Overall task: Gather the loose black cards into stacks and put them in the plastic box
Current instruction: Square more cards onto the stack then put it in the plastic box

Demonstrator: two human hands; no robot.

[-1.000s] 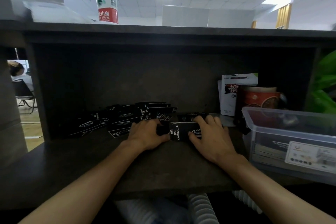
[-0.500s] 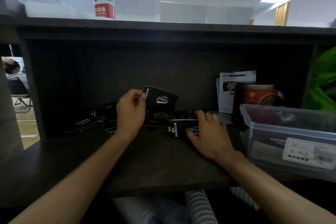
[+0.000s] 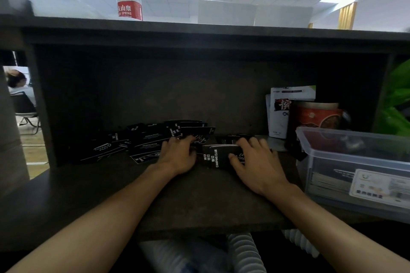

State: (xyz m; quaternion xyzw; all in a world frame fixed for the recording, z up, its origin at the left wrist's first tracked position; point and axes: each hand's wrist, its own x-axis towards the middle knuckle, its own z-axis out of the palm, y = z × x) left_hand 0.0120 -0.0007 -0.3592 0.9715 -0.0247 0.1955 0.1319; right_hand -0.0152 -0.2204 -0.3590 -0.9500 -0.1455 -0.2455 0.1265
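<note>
Right hand [image 3: 257, 162] grips stack of black cards [image 3: 218, 157] mid-tabletop [image 3: 199, 201], fingers curled over its far edge. Left hand [image 3: 177, 155] rests on loose cards [image 3: 146, 142]; grip unclear. Plastic box [image 3: 355, 162] at right edge.

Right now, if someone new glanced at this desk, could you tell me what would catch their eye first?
Probably the two hands at the middle of the dark desk: the right hand grips a stack of black cards marked CAMPING CLUB, and the left hand rests at its left edge. Behind the left hand, loose black cards lie scattered. At the right edge stands the clear plastic box.
</note>
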